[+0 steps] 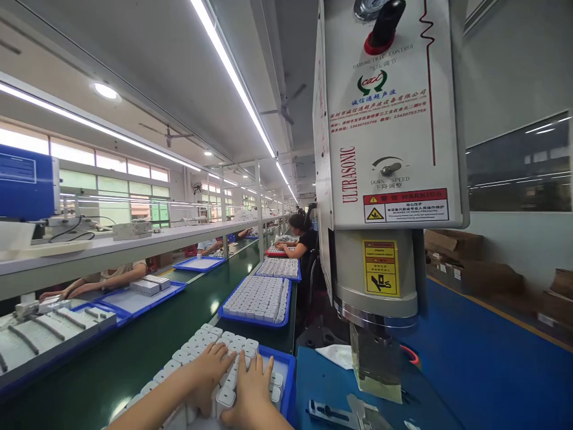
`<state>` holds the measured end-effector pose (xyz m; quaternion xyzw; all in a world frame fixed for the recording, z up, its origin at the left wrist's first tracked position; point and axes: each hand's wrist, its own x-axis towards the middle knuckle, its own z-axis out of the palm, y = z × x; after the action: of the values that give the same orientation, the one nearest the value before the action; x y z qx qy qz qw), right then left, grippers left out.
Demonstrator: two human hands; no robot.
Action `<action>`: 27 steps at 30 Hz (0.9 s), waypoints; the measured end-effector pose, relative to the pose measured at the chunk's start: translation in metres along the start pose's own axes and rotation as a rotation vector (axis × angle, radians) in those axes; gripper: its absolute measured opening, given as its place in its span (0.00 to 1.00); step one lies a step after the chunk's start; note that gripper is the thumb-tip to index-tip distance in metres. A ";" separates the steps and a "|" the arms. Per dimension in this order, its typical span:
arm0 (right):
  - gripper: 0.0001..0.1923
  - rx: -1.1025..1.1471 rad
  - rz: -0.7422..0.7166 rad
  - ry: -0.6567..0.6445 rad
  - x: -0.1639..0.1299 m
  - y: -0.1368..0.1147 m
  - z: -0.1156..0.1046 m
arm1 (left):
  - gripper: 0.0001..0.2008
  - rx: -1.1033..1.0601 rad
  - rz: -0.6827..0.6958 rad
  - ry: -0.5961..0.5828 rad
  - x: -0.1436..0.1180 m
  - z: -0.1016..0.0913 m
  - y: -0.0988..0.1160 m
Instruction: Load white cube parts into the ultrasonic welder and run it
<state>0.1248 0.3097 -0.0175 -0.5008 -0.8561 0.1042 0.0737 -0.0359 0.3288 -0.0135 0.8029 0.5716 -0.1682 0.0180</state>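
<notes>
Many small white plastic cases [244, 343] with rounded corners stand packed in rows in the blue tray [290, 382] nearest me. My left hand [210, 373] lies over the cases from the left, its fingers reaching across their tops and its thumb down at the near side. My right hand [254, 385] is against the same group from the right, its fingers pointing away and its thumb low by the nearest case. A short row of cases is gripped between the two hands. The hands cover part of the tray, so the undersides of the fingers are hidden.
An ultrasonic press [389, 179] stands close on my right, its metal head [378, 358] above a blue work surface [322, 382]. Along the green conveyor [237, 269] sit more filled trays [259, 298]. Co-workers [307, 239] work further up and across the line, below a shelf [147, 245].
</notes>
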 end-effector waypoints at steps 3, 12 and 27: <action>0.58 0.034 0.001 -0.012 -0.002 0.001 0.001 | 0.69 -0.002 0.014 -0.033 -0.003 -0.009 0.001; 0.60 0.094 -0.073 -0.046 0.002 0.012 0.003 | 0.69 -0.033 -0.006 -0.120 -0.006 -0.030 0.009; 0.60 0.072 -0.084 -0.044 0.001 0.007 -0.007 | 0.73 -0.063 0.041 -0.132 -0.006 -0.024 0.002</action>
<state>0.1318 0.3141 -0.0129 -0.4590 -0.8735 0.1425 0.0771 -0.0301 0.3278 0.0108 0.8008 0.5574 -0.2024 0.0842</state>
